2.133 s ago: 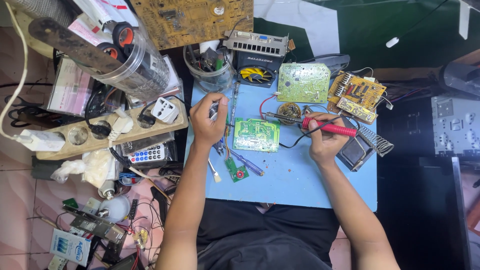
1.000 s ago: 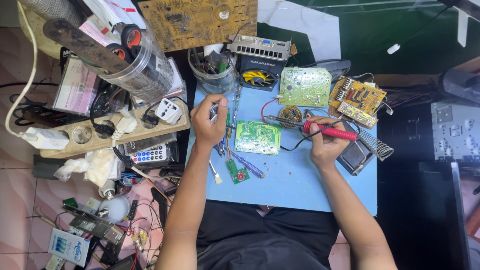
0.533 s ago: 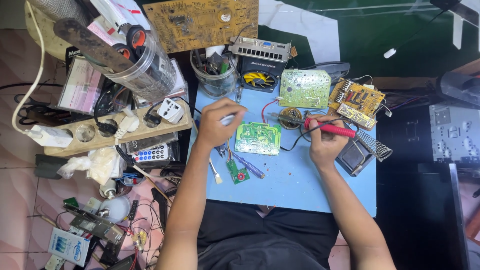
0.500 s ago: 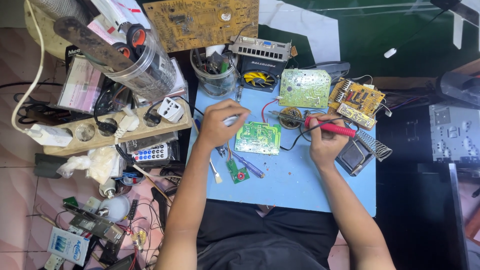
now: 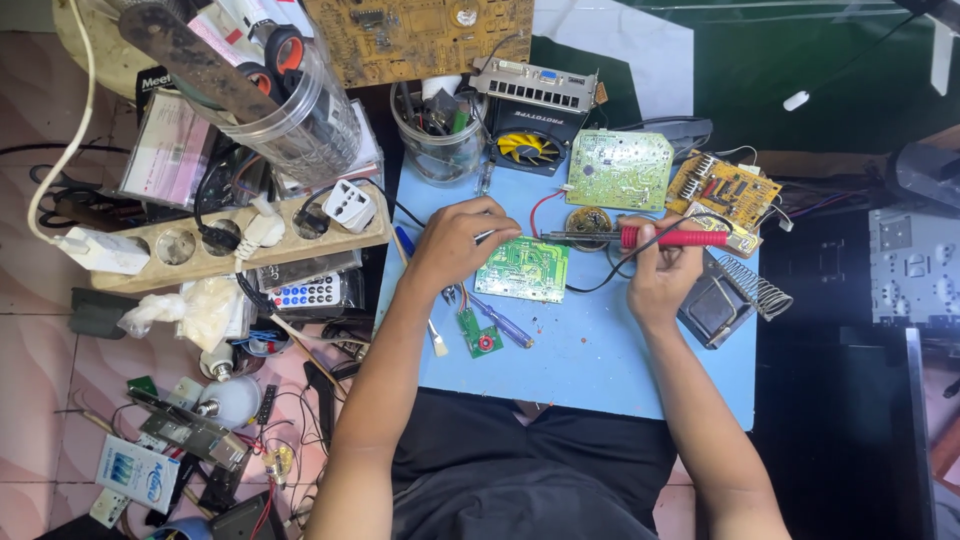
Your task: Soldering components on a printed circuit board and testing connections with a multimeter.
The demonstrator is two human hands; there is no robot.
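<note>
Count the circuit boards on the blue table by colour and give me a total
Green circuit boards: 3, one under the left hand at, one pale at, one small at
Yellow circuit boards: 1
Total: 4 on the blue table

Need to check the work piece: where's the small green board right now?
The green board lies mid-table on the blue table, between the left hand and the right hand, which holds the soldering iron.

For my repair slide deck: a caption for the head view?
Right hand holds a red soldering iron; left hand steadies a green circuit board.
</note>
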